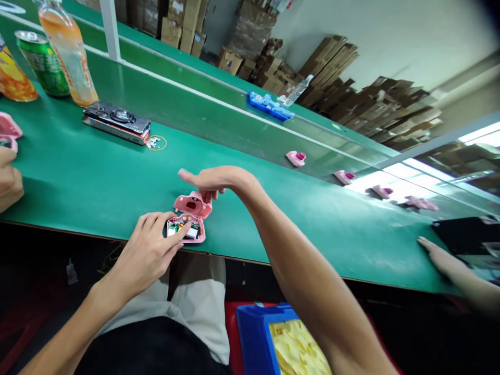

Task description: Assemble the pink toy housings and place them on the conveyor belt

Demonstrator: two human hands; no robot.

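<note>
A small pink casing lies opened near the table's front edge. Its lower half (200,236) holds a circuit board, wires and a white part; its pink cover (182,203) is just behind. My left hand (154,239) rests on the lower half, with a fingertip on the inner parts and other fingers around its left side. My right hand (209,182) is bent over the cover, thumb stretched out to the left and the other fingers pointing down at the cover's right side. What those fingers touch is partly hidden.
A black device on a box (117,125), a rubber band (157,143), a bottle (70,52) and cans stand at the left. Pink casings (297,158) line the back right. Other people's hands (10,179) (439,258) are at both sides. A blue bin (253,333) is below.
</note>
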